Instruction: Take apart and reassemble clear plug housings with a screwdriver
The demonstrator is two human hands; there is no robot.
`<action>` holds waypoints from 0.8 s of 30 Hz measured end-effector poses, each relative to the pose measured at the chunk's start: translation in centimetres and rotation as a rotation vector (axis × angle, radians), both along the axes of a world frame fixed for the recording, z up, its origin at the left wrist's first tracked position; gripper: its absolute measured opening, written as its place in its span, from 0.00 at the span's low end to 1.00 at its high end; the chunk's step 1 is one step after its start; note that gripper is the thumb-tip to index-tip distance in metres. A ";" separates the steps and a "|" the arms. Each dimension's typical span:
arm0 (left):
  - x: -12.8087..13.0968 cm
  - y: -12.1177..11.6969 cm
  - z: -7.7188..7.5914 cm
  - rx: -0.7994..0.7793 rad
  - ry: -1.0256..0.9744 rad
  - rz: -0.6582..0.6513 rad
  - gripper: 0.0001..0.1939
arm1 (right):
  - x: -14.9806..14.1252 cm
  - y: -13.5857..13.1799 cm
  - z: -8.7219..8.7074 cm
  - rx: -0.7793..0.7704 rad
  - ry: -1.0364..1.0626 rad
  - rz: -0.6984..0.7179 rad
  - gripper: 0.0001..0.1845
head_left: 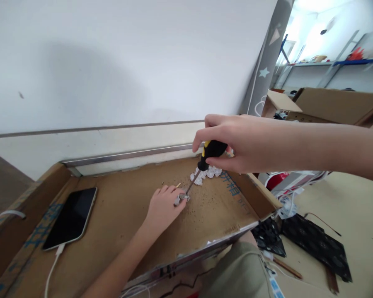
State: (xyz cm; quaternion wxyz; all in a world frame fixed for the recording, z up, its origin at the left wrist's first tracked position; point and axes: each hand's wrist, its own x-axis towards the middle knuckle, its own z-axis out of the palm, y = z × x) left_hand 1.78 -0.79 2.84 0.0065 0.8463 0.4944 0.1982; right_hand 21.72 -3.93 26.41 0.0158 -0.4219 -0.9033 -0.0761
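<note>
My right hand (224,142) grips the black and yellow handle of a screwdriver (216,149). The shaft slants down to the left, and its tip meets a small whitish part (182,198). That part is pinched in the fingers of my left hand (166,207), low over the cardboard; its exact kind is too small to make out. Just behind the screwdriver lies a pile of small clear-white pieces (207,174). Tiny dark screws or specks are scattered on the cardboard around my left fingers.
A cardboard tray (121,231) with raised sides covers the work surface. A phone (71,217) on a white cable lies at its left. Behind stands a white wall (127,62). Black packages (317,244) lie on the floor at right, with an open cardboard box (335,105) farther back.
</note>
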 end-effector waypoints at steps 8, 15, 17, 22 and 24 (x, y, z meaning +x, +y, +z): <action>0.6 2.0 -1.8 -0.066 -0.052 -0.055 0.06 | 0.2 1.1 0.1 -0.021 0.047 -0.004 0.15; 0.9 2.6 -3.0 -0.030 -0.167 -0.131 0.05 | 0.2 1.9 0.0 -0.029 0.021 -0.070 0.15; 0.9 2.6 -3.0 -0.005 -0.184 -0.126 0.06 | 0.0 2.2 -0.2 -0.018 0.030 -0.080 0.16; 0.5 2.3 -2.0 0.032 -0.292 -0.021 0.06 | 1.0 1.6 -0.2 0.008 0.089 -0.118 0.19; -0.5 2.3 -1.5 0.060 -0.372 0.038 0.07 | 2.2 0.5 0.1 0.074 0.164 -0.150 0.21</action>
